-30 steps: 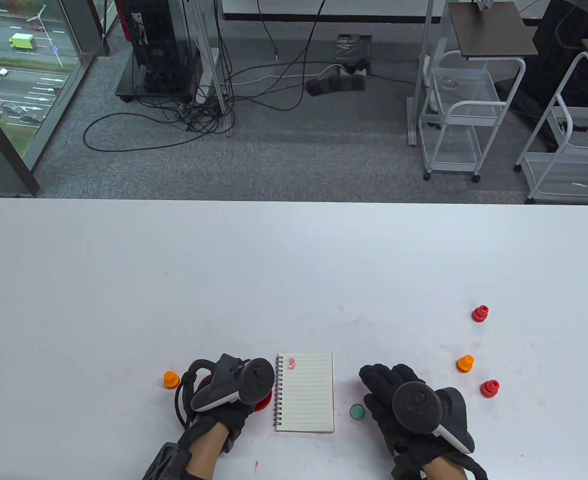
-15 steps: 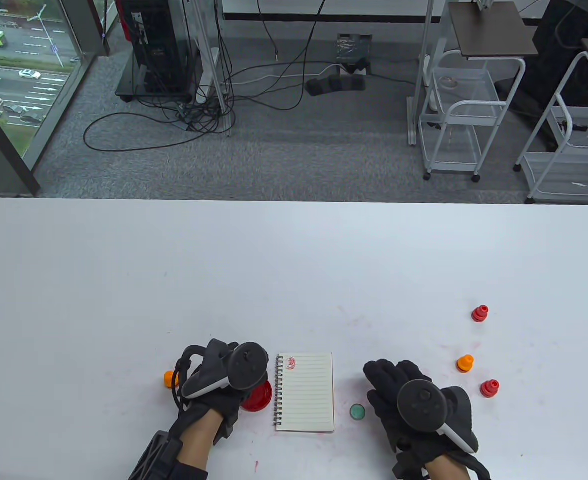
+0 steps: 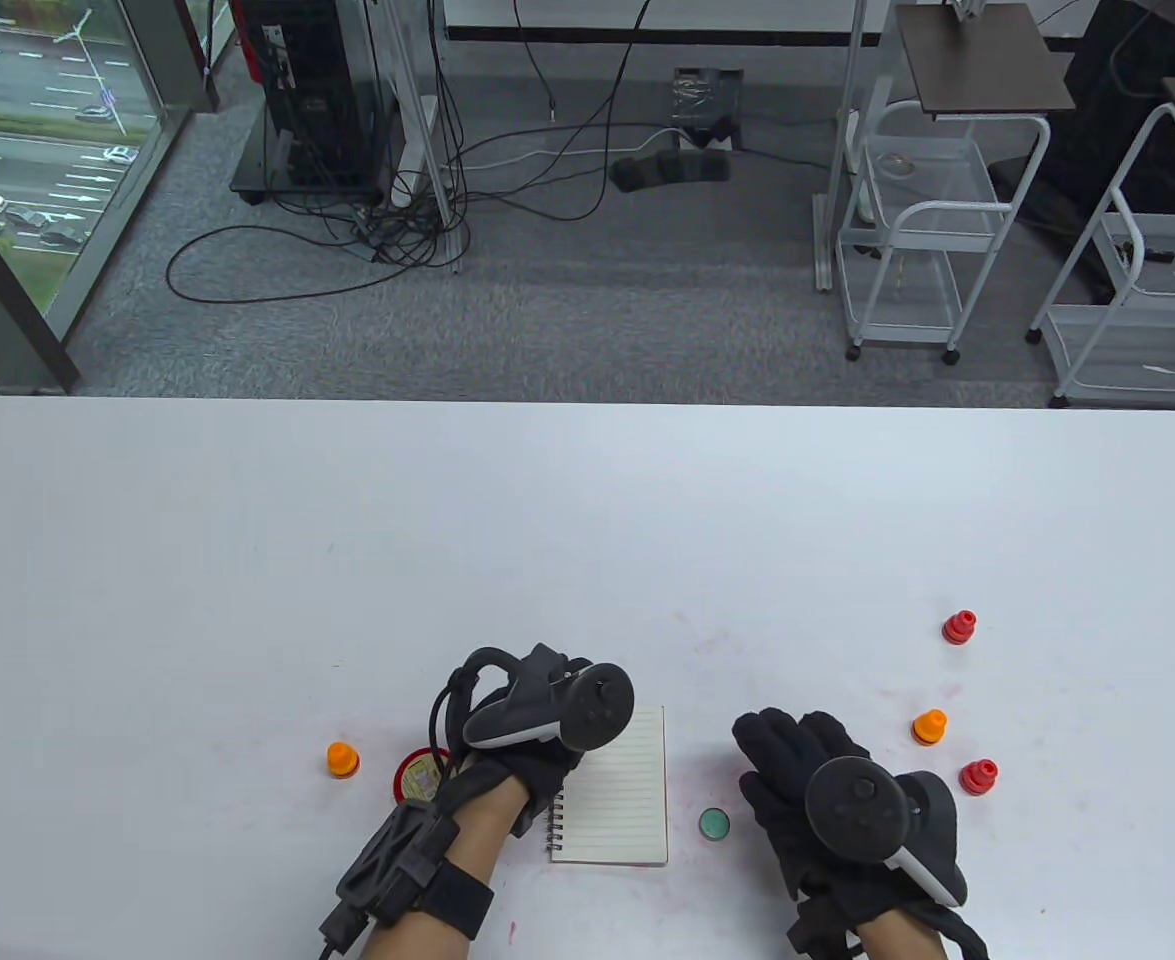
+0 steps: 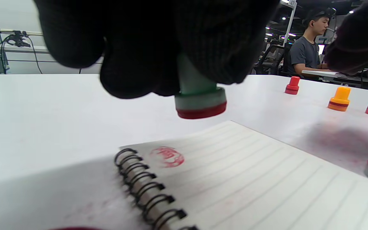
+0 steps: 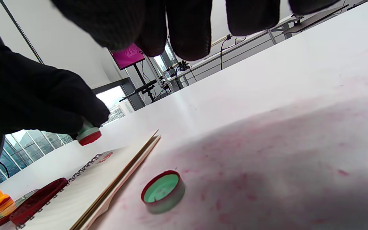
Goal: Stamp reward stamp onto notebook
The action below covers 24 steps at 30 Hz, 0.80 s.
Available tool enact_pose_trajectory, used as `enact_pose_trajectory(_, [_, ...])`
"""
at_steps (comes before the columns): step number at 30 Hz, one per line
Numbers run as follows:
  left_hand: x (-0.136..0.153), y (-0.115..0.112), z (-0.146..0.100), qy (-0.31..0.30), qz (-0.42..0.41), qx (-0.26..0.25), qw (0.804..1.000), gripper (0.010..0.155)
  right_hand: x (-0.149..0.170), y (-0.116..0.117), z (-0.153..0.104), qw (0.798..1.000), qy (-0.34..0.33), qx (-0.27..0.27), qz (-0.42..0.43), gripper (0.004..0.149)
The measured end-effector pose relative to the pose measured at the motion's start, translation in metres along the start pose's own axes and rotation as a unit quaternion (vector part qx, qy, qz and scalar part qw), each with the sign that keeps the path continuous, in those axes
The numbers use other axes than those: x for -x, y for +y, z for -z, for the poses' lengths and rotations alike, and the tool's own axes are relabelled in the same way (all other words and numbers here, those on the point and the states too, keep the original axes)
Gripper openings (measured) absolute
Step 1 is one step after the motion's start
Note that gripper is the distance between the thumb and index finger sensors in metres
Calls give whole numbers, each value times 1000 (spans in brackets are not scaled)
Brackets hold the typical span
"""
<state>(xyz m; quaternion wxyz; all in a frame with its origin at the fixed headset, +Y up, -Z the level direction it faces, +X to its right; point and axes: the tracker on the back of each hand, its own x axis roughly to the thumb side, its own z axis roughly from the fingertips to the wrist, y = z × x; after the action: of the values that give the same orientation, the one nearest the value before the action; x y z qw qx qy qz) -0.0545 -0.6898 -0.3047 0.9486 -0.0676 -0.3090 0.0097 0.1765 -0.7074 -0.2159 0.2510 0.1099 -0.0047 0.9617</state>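
The spiral notebook point(image 3: 617, 800) lies open near the table's front edge, with one red print point(image 4: 167, 156) at its top left corner. My left hand point(image 3: 547, 730) hovers over that corner and pinches a green stamp point(image 4: 200, 95) with a red inked face. The stamp hangs a little above the page, just beyond the print; it also shows in the right wrist view as the stamp point(image 5: 88, 134) clear of the paper. My right hand point(image 3: 797, 770) rests flat on the table right of the notebook, fingers straight, holding nothing.
A red ink pad point(image 3: 415, 778) and an orange stamp point(image 3: 343, 760) sit left of the notebook. The stamp's green cap point(image 3: 715, 823) lies between notebook and right hand. Two red stamps point(image 3: 959, 627), point(image 3: 979, 776) and an orange one point(image 3: 930, 727) stand at the right.
My left hand has moved from the ink pad to the right and away from me, carrying the stamp over the notebook's top left. The ink pad is now uncovered. The right hand barely shifted.
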Motion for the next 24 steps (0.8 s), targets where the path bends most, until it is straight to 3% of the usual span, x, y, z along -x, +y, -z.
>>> enact_pose_trajectory(15, [-17,-25,30,-17,63,46,997,47,-1,-2,0,1000,-10,6,-2,54])
enact_pose_trajectory(17, [-15,-26,32,-14,47,36,998,46,-2,-2,0,1000,-10,5,-4,54])
enact_pose_trajectory(24, [-21,-19,47,-13,70,81,994,45,-1,0,1,1000,-9,1,-15,54])
